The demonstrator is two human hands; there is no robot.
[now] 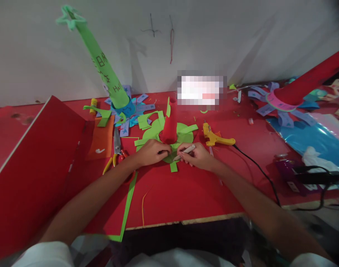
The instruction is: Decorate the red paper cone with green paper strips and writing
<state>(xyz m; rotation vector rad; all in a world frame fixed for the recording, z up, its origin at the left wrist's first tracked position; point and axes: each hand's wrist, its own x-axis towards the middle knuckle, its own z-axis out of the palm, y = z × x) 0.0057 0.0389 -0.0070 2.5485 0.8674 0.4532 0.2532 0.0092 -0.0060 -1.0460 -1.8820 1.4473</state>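
A light green paper flower shape [186, 136] with strips round its edge lies on the red table, and a red paper tube [170, 124] stands on its middle. At the flower's near left, my left hand [155, 152] rests on the green paper beside the tube's base, its fingers curled; whatever is between them is hidden. On the near right side, my right hand [195, 155] grips a pale pen-like stick [188, 149], its tip pointing down and left at the green paper. One short green strip [173, 167] sticks out toward me between the hands.
Scissors [117, 142] and orange paper [101, 135] lie left, beside a raised red board [38, 167]. A yellow glue gun [218, 139] with a black cord lies right. A tall green tube [104, 66] stands back left, a leaning red tube [311, 81] back right, near blue plastic [305, 141].
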